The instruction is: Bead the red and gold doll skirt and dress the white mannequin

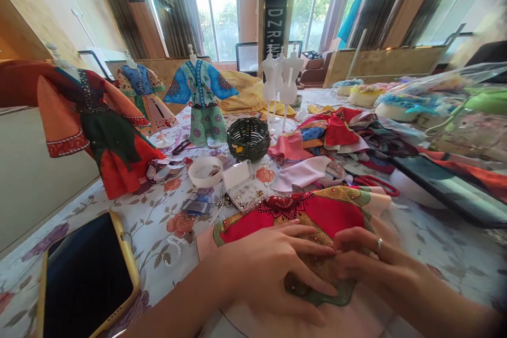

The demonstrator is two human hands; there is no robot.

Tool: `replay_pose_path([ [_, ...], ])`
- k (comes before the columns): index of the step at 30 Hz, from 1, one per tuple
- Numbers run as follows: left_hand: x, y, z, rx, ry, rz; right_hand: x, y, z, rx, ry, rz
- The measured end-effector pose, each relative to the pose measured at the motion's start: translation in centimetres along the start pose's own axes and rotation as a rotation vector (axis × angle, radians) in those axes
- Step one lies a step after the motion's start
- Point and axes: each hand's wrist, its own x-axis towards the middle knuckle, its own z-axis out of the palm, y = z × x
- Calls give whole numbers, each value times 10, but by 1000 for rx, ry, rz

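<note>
The left hand (269,266) lies open on the red garment (338,211) — if the right hand (366,259), grip unclear, tugs it, the open bead box (245,195) alongside could spill.

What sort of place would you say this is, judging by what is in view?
Probably a small workshop for doll-sized clothing: dressed miniature mannequins such as the blue-sleeved one, bare white forms and an open box of beads suggest it.

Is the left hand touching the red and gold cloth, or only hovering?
Touching: the head view shows the left hand spread flat on the cloth, fingers across its gold part.
</note>
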Motion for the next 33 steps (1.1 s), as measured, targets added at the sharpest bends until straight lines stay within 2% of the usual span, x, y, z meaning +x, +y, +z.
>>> replay_pose_path([
  [4,0,1,-1,-4,7,10,-5,4,-8,-149,33,-32],
  [8,1,2,-3,38,-22,-1,-6,14,-15,-320,87,-390],
  [11,1,2,-4,56,-36,15,-5,18,-17,-367,102,-506],
  [15,2,2,-4,56,-29,30,-3,18,-17,-341,82,-491],
  [19,1,2,-3,48,-7,31,1,14,-16,-309,118,-452],
  [28,0,2,-1,18,29,3,14,-5,-21,-233,155,-436],
  [33,0,-1,0,8,12,34,19,-8,-20,-190,66,-397],
])
